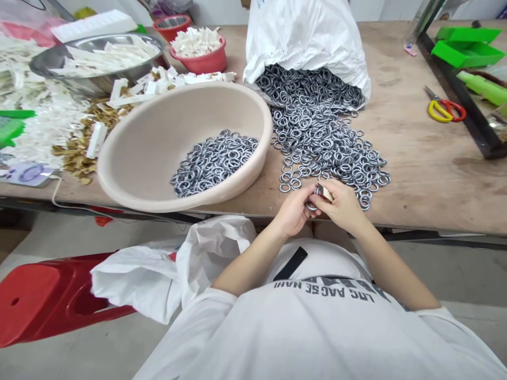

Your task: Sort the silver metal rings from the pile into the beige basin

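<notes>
My left hand (292, 212) is closed around a grey ring (311, 206), at the table's front edge. Against it, my right hand (344, 207) pinches a small beige piece with a dark end (325, 193); its kind I cannot make out. The fingers of both hands meet and partly hide what they hold. Just beyond them spreads a loose pile of grey rings (328, 142), spilling from the mouth of a white sack (304, 37). To the left stands a wide beige basin (134, 153) with more such rings (216, 163) heaped in it.
Red-and-yellow scissors (447, 111) and green trays (467, 53) lie at the right, by a black metal frame (463, 105). A steel bowl (158, 55), a red tub (206, 64) and white plastic pieces crowd the left. A red stool (31, 301) stands below the table.
</notes>
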Motion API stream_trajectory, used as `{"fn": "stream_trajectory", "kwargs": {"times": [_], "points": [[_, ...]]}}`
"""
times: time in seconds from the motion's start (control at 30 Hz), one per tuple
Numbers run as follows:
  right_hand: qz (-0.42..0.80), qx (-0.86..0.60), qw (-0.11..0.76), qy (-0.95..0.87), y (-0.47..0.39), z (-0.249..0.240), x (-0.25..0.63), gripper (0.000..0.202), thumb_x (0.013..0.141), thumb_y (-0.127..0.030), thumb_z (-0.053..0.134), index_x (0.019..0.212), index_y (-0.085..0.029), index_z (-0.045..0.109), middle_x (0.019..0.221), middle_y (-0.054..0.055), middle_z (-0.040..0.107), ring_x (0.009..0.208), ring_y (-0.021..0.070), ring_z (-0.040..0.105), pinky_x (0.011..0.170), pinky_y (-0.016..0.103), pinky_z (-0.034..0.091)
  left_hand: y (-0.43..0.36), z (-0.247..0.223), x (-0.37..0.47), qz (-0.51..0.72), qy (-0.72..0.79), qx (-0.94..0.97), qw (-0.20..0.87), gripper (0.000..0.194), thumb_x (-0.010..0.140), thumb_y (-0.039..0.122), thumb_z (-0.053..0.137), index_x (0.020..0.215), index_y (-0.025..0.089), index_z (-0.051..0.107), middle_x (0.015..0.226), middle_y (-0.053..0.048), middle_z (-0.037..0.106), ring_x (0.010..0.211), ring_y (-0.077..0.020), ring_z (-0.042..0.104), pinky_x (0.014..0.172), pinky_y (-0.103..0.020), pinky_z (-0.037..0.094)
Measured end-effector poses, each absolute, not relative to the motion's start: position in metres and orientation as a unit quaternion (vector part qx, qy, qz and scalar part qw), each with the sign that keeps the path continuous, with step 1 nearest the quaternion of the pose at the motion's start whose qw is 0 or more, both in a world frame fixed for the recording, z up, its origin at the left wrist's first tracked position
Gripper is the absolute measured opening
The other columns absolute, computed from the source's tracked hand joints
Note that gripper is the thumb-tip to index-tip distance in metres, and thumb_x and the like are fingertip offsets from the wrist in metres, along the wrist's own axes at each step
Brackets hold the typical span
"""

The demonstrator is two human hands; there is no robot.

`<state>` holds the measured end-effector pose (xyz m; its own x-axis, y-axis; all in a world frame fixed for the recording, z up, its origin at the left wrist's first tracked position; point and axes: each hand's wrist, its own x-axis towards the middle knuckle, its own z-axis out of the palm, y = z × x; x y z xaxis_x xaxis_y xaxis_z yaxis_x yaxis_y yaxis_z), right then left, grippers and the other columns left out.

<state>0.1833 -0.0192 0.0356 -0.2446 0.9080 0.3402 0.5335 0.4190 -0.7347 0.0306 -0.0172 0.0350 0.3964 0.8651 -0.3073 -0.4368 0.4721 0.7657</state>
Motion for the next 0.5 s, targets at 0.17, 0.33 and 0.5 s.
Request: {"fn": "stream_trajectory", "kwargs": {"times": [0.17, 0.33, 0.5], "points": [[0.27, -0.531, 0.467, -0.653, -0.016, 0.025, 0.19, 0.033, 0.096, -0.044, 0.057, 0.114, -0.02, 0.07, 0.102, 0.008, 0.073, 0.088, 0.0207, 0.067, 0.08, 0.035, 0.05, -0.019, 0.042, 0.035, 0.436, 0.354, 0.317, 0.765, 0.029, 0.081, 0.037, 0.071, 0.097, 0.013, 0.067, 0.081, -0.003, 0.067, 0.055, -0.0071, 0.057, 0.048, -0.02, 0.038], [0.203, -0.514, 0.425, -0.717, -0.021, 0.033, 0.185, 0.036, 0.095, -0.042, 0.06, 0.124, -0.022, 0.067, 0.115, 0.01, 0.071, 0.104, 0.0253, 0.066, 0.09, 0.04, 0.05, -0.024, 0.042, 0.041, 0.477, 0.346, 0.182, 0.787, 0.025, 0.089, 0.036, 0.063, 0.105, 0.016, 0.064, 0.087, -0.002, 0.067, 0.069, -0.0091, 0.063, 0.058, -0.02, 0.049], [0.165, -0.495, 0.348, -0.779, -0.026, 0.06, 0.154, 0.031, 0.095, -0.029, 0.058, 0.123, -0.021, 0.067, 0.113, 0.011, 0.068, 0.1, 0.0254, 0.065, 0.085, 0.037, 0.049, -0.034, 0.073, 0.046, 0.563, 0.347, 0.107, 0.743, 0.02, 0.097, 0.034, 0.051, 0.095, 0.018, 0.062, 0.099, -0.003, 0.069, 0.098, -0.0129, 0.068, 0.085, -0.023, 0.055]]}}
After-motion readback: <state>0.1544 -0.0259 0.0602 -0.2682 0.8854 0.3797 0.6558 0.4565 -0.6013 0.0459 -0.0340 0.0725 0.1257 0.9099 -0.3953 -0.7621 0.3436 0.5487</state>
